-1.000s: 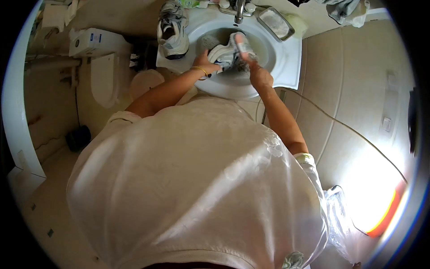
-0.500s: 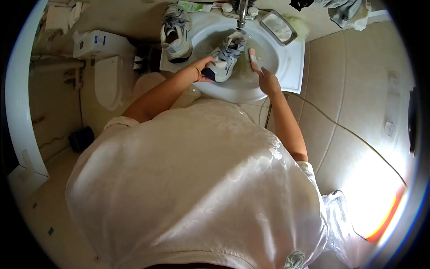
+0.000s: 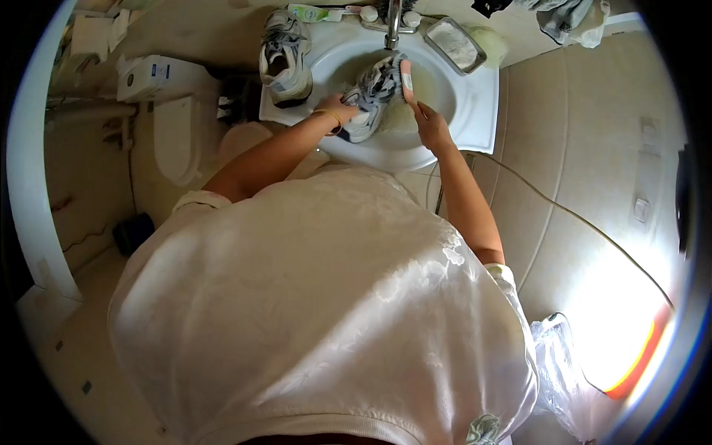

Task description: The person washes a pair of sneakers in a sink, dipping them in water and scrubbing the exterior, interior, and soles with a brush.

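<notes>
My left hand (image 3: 338,111) is closed on a grey and white sneaker (image 3: 363,119), which is tilted over the basin of the white sink (image 3: 445,137). In my right hand (image 3: 432,127) is the handle of a pink brush (image 3: 406,80). Its bristles touch the sneaker's right side near the top. Cloudy water shows in the basin around the shoe. A second sneaker (image 3: 286,67) rests on the sink's left edge, its toe toward me.
The metal faucet (image 3: 393,31) stands behind the basin, with a tray of white material (image 3: 454,46) at its right. A green tube (image 3: 311,12) lies at the back left. The toilet (image 3: 176,141) is on the left, a plastic bag (image 3: 555,363) at lower right.
The brush has moved left from over the water against the sneaker. The held sneaker has turned slightly, and my left hand sits higher on its side.
</notes>
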{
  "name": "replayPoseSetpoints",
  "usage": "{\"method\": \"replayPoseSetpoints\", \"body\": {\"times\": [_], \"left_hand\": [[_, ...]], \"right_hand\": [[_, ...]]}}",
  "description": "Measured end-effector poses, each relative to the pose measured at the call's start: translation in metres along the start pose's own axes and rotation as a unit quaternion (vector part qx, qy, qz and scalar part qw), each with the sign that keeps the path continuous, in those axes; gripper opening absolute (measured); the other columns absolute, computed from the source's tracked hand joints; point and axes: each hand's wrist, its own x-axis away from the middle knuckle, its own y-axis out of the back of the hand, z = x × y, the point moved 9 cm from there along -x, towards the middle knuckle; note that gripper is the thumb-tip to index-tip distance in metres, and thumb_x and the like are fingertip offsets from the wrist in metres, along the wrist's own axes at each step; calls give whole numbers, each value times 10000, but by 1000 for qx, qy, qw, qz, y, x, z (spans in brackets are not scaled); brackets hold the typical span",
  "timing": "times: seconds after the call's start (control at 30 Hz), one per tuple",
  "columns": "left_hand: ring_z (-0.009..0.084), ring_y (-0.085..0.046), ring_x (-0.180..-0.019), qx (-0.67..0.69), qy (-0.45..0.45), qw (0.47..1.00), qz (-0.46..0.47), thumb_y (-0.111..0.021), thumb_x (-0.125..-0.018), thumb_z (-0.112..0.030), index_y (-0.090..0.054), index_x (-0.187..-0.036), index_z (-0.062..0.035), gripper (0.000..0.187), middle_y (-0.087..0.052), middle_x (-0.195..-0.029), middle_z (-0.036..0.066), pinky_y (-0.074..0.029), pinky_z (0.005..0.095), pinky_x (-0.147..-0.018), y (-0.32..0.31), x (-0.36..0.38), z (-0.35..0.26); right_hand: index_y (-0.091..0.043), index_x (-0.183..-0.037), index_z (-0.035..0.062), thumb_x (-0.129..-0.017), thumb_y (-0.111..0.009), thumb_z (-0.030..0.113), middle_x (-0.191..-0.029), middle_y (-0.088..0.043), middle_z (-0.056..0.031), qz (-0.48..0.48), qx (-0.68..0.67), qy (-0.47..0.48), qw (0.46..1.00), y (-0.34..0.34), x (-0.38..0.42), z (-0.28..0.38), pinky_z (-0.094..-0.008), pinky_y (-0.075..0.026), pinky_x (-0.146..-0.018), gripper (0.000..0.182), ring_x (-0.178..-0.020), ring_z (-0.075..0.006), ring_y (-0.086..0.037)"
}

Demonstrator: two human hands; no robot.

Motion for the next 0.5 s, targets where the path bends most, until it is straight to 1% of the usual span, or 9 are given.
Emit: {"method": "replayPoseSetpoints", "body": {"times": [0.03,0.07,0.1,0.17,0.23,0.27,0.3,0.37,0.5], "left_hand": [[310,-533,-986,-146,-45,987,-49,-669,-641,-283,-521,-1139,-92,553,-556,-1072,149,-443,378,-830,11,6,-14],[328,-490,-1062,-194,-109,962,-159,-638,-661,-239,-530,-1139,-91,512,-513,-1152,181,-426,371,-871,20,10,-28],[324,-504,-1042,-165,-204,947,-186,-625,-674,-224,-547,-1112,-86,466,-530,-1131,175,-432,372,-857,22,16,-50],[315,-533,-1004,-100,-388,885,-236,-599,-701,-194,-582,-1059,-76,378,-564,-1088,162,-445,372,-830,32,27,-95],[320,-560,-947,-55,-341,927,-146,-563,-726,-169,-608,-1003,-71,297,-595,-1017,158,-451,382,-810,17,-5,-113],[322,-574,-918,-33,-315,943,-98,-546,-739,-157,-622,-974,-68,263,-611,-982,156,-455,387,-800,7,-21,-119],[325,-581,-893,-79,-302,947,-76,-529,-752,-153,-626,-969,-68,252,-616,-955,158,-456,390,-793,-2,-38,-124],[332,-596,-844,-171,-273,946,-34,-496,-777,-145,-635,-957,-69,241,-628,-902,161,-460,396,-780,-19,-75,-128],[301,-575,-956,-359,-244,899,56,-514,-780,-252,-640,-986,-77,299,-605,-1027,155,-442,379,-833,-57,-100,-122]], "right_hand": [[-509,-1171,36,-879,-435,241,-1067,-561,-235,-7,-21,1,1000,4,7,-1,-401,-430,-838,365,-993,-362,-542],[-523,-1151,23,-876,-446,252,-1070,-560,-236,-27,-14,12,999,9,18,2,-398,-428,-840,366,-996,-364,-538],[-537,-1131,9,-873,-458,263,-1072,-558,-238,-47,-7,24,999,13,25,4,-395,-426,-841,370,-999,-367,-535],[-490,-1184,18,-860,-446,207,-1068,-562,-234,-24,-61,-49,997,9,28,-27,-398,-425,-840,378,-999,-367,-534],[-436,-1234,31,-834,-437,149,-1066,-566,-231,-1,-11,-58,998,13,32,-27,-401,-424,-841,417,-999,-366,-533],[-405,-1258,40,-815,-434,118,-1065,-567,-230,12,66,-30,997,19,35,-19,-403,-423,-842,451,-998,-364,-534],[-374,-1282,48,-796,-432,87,-1064,-568,-229,24,144,-2,989,23,36,-11,-405,-422,-842,491,-998,-363,-534],[-395,-1265,52,-761,-424,43,-1047,-571,-217,19,145,43,988,1,20,-35,-406,-417,-844,505,-982,-364,-533],[-390,-1267,56,-732,-405,-8,-1030,-579,-200,79,157,46,983,-22,14,-28,-405,-403,-866,539,-991,-361,-526]]}}
